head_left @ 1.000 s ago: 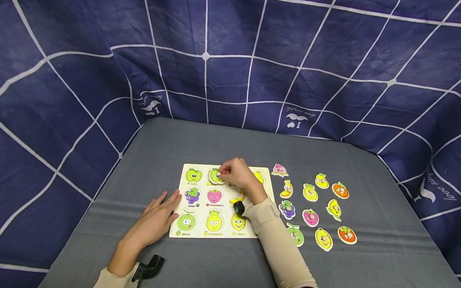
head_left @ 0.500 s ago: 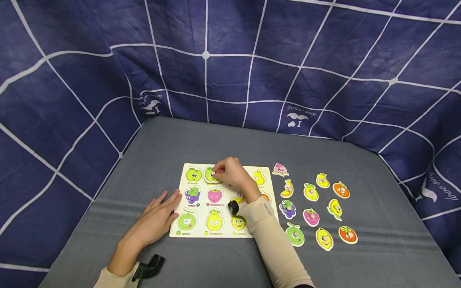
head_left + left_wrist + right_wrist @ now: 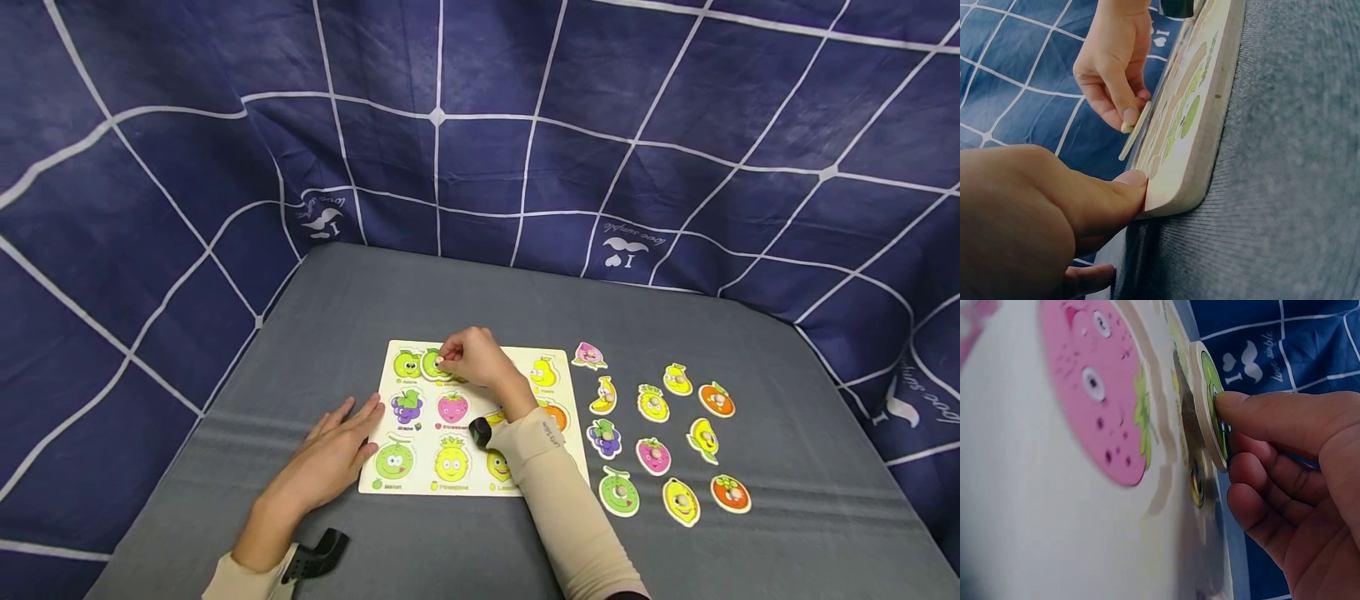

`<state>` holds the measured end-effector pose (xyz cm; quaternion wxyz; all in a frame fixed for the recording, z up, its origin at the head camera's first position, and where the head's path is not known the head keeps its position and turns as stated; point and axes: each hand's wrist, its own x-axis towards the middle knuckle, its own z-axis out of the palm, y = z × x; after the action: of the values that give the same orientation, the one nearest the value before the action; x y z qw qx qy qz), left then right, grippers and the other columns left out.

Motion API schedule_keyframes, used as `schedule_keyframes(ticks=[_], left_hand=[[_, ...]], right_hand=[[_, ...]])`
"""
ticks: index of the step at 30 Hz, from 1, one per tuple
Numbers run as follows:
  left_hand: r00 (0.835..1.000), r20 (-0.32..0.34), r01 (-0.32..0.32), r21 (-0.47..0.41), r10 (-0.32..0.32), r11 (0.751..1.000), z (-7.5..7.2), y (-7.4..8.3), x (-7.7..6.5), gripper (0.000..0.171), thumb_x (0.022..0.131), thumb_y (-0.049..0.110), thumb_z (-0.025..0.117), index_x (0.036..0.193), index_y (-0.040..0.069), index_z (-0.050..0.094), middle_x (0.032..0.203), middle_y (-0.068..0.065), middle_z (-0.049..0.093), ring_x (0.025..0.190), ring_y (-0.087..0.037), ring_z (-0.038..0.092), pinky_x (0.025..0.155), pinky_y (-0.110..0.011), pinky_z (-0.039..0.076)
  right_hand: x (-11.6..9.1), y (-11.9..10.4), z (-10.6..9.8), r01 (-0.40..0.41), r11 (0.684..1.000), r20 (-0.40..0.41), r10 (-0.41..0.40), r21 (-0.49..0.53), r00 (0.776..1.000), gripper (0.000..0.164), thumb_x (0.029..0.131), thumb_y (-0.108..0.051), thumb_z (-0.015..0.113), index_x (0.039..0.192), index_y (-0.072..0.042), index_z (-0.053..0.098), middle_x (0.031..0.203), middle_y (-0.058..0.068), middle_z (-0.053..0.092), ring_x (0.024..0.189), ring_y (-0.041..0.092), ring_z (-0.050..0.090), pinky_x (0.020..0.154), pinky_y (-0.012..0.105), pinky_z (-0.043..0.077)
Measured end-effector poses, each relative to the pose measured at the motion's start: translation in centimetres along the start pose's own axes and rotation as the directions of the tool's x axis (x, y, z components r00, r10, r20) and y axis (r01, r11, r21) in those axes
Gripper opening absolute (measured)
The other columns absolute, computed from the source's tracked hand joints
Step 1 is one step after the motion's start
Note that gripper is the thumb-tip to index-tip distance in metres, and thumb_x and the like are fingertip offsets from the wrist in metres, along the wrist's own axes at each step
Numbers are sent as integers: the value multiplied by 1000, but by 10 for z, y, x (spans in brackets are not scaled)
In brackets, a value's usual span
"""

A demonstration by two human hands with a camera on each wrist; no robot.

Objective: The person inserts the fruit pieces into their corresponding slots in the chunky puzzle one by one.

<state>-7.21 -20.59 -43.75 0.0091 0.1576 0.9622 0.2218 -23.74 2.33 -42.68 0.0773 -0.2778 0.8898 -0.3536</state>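
My right hand pinches the small knob of a green apple puzzle piece between thumb and fingers. In the right wrist view the apple piece is tilted, raised a little off the board's face. Below it lies the cream fruit puzzle board, with printed fruits in shallow recesses; the printed apple is just left of the held piece. My left hand lies at the board's left edge, fingers extended; its thumb touches the board's rim. My right hand and sleeve cover part of the board.
Several loose knobbed fruit pieces lie on the grey cloth right of the board, among them a peach, a banana, grapes, a strawberry and a melon. A blue gridded curtain surrounds the table.
The right hand has carried the apple piece left along the board's top row, toward the printed apple. The left hand stays at the board's edge. The head view has shifted slightly.
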Motion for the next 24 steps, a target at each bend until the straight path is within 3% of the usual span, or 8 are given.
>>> schedule_keyframes(ticks=[24], left_hand=[[1000, -3, 10, 8, -10, 1000, 1, 0, 0, 53, 94, 9, 65, 143, -3, 49, 151, -17, 42, 137, -50, 34, 103, -71, 27]], right_hand=[[19, -13, 15, 29, 1000, 20, -29, 9, 999, 5, 83, -8, 80, 85, -5, 77, 70, -3, 67, 63, 4, 55, 61, 17, 46]])
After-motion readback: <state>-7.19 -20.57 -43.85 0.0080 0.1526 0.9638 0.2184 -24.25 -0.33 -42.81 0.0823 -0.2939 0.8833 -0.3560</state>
